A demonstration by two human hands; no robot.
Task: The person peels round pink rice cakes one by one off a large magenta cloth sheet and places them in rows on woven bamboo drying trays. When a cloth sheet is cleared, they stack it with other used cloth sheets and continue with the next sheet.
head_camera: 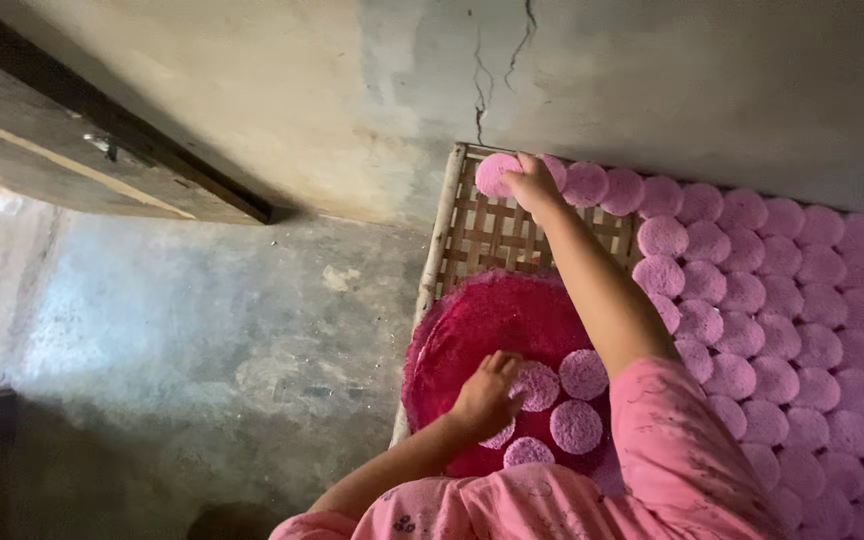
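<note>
My right hand [532,183] reaches to the far corner of a woven bamboo rack [472,235] and grips a round pink disc [495,173] there. Many more pink discs [752,300] lie in close rows over the rack to the right. My left hand [487,393] rests on a round dark pink tray [482,320] near me, fingers on one of several pink discs [536,385] lying on it. Both arms wear pink sleeves.
A cracked plaster wall [492,70] stands just behind the rack. A dark wooden door or shutter [102,150] hangs at the upper left. Rough grey concrete floor [212,340] spreads left of the rack.
</note>
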